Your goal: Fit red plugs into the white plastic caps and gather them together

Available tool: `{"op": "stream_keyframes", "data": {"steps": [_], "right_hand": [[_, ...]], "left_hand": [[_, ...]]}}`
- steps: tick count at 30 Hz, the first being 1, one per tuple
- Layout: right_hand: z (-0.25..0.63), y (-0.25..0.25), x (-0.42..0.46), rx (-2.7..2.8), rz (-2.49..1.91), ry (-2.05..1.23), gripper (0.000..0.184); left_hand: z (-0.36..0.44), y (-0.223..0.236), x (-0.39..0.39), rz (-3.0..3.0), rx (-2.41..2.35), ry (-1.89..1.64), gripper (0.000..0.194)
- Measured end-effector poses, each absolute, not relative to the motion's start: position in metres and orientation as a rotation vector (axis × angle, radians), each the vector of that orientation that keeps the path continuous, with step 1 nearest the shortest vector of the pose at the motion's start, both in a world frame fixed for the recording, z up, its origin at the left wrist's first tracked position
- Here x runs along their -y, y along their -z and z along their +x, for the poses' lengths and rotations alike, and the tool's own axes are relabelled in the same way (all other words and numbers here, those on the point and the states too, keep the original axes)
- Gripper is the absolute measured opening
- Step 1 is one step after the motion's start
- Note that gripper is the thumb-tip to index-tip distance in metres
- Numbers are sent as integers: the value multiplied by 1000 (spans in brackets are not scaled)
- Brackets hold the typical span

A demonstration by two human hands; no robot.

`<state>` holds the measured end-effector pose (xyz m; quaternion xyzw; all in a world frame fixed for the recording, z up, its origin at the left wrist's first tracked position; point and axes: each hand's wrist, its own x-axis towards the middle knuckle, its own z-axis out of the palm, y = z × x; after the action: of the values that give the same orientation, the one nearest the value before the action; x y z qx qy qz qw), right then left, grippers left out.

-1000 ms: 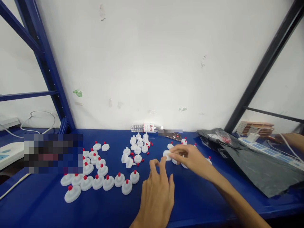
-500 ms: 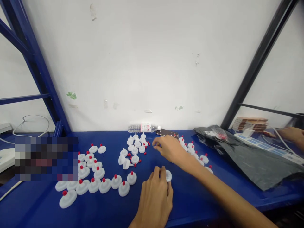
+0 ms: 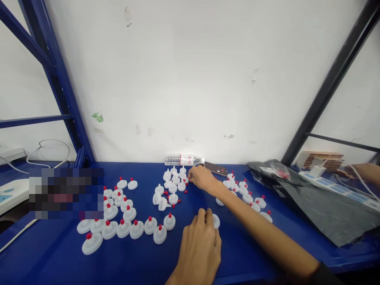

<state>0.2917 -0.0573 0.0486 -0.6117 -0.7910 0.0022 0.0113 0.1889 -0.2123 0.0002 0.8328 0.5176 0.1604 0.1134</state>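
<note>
My left hand [image 3: 199, 245] is closed near the front of the blue table, its fingers round a white nozzle cap [image 3: 216, 221] whose round underside shows past the fingertips. My right hand [image 3: 202, 178] reaches to the back, its fingertips bent together at the edge of a cluster of white nozzle caps without red tips [image 3: 172, 187]. Small loose red tip caps [image 3: 185, 192] lie beside that cluster. Whatever is between the right fingertips is hidden. To the left stand many nozzle caps with red tips [image 3: 137, 229]; another such group [image 3: 247, 198] stands beyond my right forearm.
A clear water bottle [image 3: 187, 160] lies against the wall, with a phone [image 3: 218, 169] beside it. A dark plastic bag [image 3: 320, 213] covers the right side. Power strips [image 3: 341, 190] and a cable are further right, near another person's arm [image 3: 366, 174]. Blue shelf posts [image 3: 63, 83] rise at left.
The right hand let go of the white nozzle cap and moved back and left to the loose red tip caps. The left hand took the cap and drew it lower, towards me.
</note>
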Motion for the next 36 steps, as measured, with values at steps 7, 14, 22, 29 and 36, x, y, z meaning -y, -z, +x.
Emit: {"op": "stream_keyframes", "data": {"steps": [7,14,22,29,36], "right_hand": [[307,-39,57,2479,-1817,-154,34],[316,-37,59,2401,-1697,-246,15],[326,-61,96,2233,-1536,-364,8],[372,-50,171,1928,-1515,-622,31],[400,-26,202,1780,-1584,-626,38]], "left_hand": [[188,-2,212,2435,-1502,-469,51],[187,-2,214,2388,-1487,-453,55],[189,11,208,2343,-1426,-456,68],[187,7,213,2286,-1413,-519,59],[185,-4,213,2316,-1423,-482,47]]}}
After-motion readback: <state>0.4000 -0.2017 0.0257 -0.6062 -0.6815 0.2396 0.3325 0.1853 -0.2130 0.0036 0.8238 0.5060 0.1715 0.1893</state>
